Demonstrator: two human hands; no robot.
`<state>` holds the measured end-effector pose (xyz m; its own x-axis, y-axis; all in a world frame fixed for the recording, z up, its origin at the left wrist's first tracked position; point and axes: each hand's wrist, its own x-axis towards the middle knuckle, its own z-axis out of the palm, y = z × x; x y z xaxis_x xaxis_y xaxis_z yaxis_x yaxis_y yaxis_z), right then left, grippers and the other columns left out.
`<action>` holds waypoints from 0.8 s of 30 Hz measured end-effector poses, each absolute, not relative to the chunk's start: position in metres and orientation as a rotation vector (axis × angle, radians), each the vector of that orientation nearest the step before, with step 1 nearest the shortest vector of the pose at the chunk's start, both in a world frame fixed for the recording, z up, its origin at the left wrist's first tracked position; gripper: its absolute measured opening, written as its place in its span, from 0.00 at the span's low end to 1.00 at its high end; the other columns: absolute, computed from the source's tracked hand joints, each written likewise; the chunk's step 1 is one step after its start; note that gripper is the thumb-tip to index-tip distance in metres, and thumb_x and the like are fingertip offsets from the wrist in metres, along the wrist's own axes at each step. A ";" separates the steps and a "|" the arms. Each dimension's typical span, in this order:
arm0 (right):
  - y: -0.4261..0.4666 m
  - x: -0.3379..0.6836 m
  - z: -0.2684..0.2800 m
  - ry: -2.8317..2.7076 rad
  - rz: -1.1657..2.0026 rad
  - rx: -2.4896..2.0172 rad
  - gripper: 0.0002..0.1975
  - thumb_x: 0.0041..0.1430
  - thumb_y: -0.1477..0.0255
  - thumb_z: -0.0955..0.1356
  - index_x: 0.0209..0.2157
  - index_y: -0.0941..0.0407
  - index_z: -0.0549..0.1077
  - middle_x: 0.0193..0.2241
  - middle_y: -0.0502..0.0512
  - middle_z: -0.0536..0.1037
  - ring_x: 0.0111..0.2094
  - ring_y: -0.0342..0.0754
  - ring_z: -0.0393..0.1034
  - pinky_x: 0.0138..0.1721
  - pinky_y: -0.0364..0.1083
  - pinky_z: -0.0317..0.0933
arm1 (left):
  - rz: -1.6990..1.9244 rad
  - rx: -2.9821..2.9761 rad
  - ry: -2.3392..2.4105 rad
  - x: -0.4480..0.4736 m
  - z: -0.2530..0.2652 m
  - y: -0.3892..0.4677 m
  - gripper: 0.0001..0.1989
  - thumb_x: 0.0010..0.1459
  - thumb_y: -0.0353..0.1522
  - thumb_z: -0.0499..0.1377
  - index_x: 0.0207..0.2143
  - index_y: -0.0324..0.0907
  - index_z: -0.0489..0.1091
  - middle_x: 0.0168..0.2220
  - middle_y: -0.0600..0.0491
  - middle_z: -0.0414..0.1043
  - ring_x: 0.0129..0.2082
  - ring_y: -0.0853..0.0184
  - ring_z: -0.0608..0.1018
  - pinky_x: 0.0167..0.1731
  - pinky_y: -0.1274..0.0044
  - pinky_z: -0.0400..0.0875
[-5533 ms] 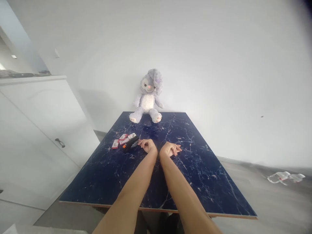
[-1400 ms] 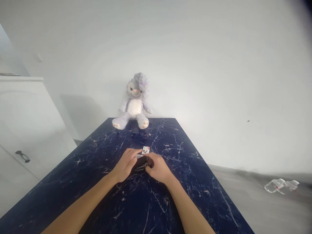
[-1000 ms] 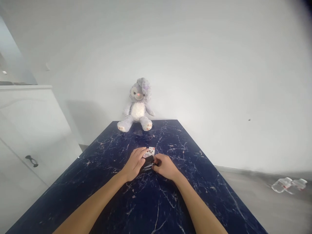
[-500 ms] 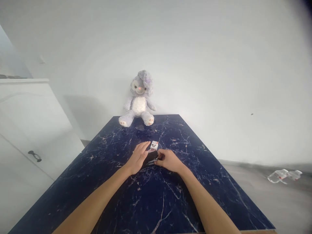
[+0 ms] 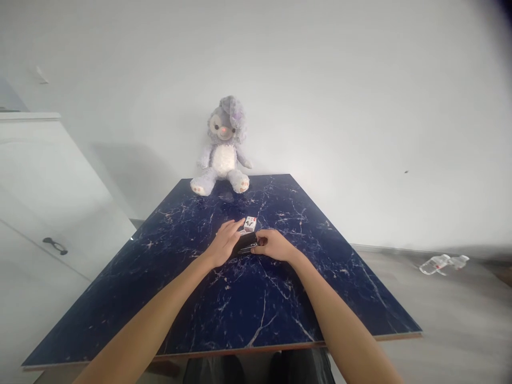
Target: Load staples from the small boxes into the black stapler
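A black stapler [image 5: 245, 242] with a shiny metal strip along its near side lies low over the table, slanting up to the right. My left hand [image 5: 222, 243] holds its left end, which the palm partly hides. The fingers of that hand stretch forward, their tips close to a small white box [image 5: 250, 223] with dark print and a red mark. At the stapler's right end, my right hand [image 5: 273, 245] is closed, thumb and fingers pinching it. Whether anything small sits between those fingertips is hidden.
A plush toy [image 5: 223, 157] sits at the far end of the dark blue marbled table [image 5: 240, 314], against the wall. On the left stands a white cabinet [image 5: 36, 181] with a dark handle. Clear plastic bottles [image 5: 436, 264] lie on the floor to the right.
The view has tipped down, so the table's near edge now shows. Both hands stay at the stapler, with the right fingers slightly shifted at its end. The white box appears unmoved.
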<state>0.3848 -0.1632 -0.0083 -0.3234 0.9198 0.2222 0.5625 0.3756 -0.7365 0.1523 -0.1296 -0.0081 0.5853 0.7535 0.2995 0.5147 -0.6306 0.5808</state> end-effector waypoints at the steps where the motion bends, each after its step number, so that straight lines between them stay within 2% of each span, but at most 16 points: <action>1: -0.163 0.386 -0.008 -2.005 0.751 -1.267 0.07 0.48 0.68 0.74 0.29 0.55 0.76 0.24 0.45 0.74 0.27 0.42 0.65 0.30 0.41 0.55 | 0.745 2.389 1.011 0.152 -0.009 -0.129 0.28 0.71 0.46 0.38 0.69 0.51 0.53 0.68 0.52 0.57 0.69 0.56 0.53 0.67 0.58 0.49; 4: -0.161 0.392 -0.007 -1.982 0.856 -1.256 0.07 0.48 0.69 0.74 0.30 0.55 0.76 0.26 0.45 0.76 0.28 0.42 0.68 0.31 0.41 0.58 | 0.790 2.415 1.007 0.153 -0.010 -0.127 0.26 0.71 0.45 0.41 0.65 0.49 0.61 0.64 0.51 0.63 0.66 0.56 0.58 0.65 0.59 0.53; 9: -0.160 0.418 0.000 -1.962 0.925 -1.343 0.11 0.48 0.69 0.74 0.36 0.54 0.79 0.30 0.48 0.80 0.30 0.45 0.72 0.34 0.43 0.62 | 0.939 2.460 1.006 0.155 -0.008 -0.125 0.22 0.70 0.41 0.45 0.53 0.46 0.74 0.52 0.49 0.75 0.57 0.57 0.69 0.59 0.61 0.61; 13: -0.159 0.435 0.002 -1.938 1.009 -1.347 0.14 0.51 0.68 0.71 0.41 0.54 0.78 0.33 0.50 0.81 0.32 0.46 0.73 0.35 0.44 0.64 | 1.078 2.355 1.086 0.150 -0.004 -0.121 0.22 0.70 0.39 0.44 0.45 0.45 0.78 0.46 0.51 0.79 0.50 0.60 0.74 0.55 0.66 0.65; 16: -0.157 0.430 -0.003 -1.828 0.828 -1.413 0.12 0.56 0.70 0.66 0.40 0.53 0.79 0.33 0.51 0.81 0.33 0.47 0.73 0.37 0.45 0.64 | 1.167 2.206 1.236 0.144 -0.006 -0.112 0.25 0.69 0.39 0.42 0.42 0.44 0.78 0.44 0.50 0.79 0.47 0.60 0.76 0.53 0.67 0.66; 19: -0.155 0.413 -0.010 -1.784 0.659 -1.455 0.13 0.57 0.71 0.65 0.41 0.52 0.80 0.35 0.51 0.82 0.35 0.48 0.74 0.40 0.45 0.64 | 0.997 2.191 1.276 0.140 -0.012 -0.100 0.22 0.67 0.39 0.46 0.40 0.45 0.80 0.44 0.51 0.80 0.48 0.58 0.76 0.54 0.66 0.65; 24: -0.157 0.391 -0.014 -1.962 0.677 -1.319 0.22 0.56 0.76 0.65 0.51 0.47 0.77 0.40 0.49 0.82 0.38 0.48 0.75 0.44 0.45 0.65 | 0.780 2.233 1.161 0.138 -0.016 -0.093 0.17 0.63 0.39 0.52 0.39 0.48 0.81 0.47 0.54 0.80 0.54 0.55 0.72 0.60 0.63 0.60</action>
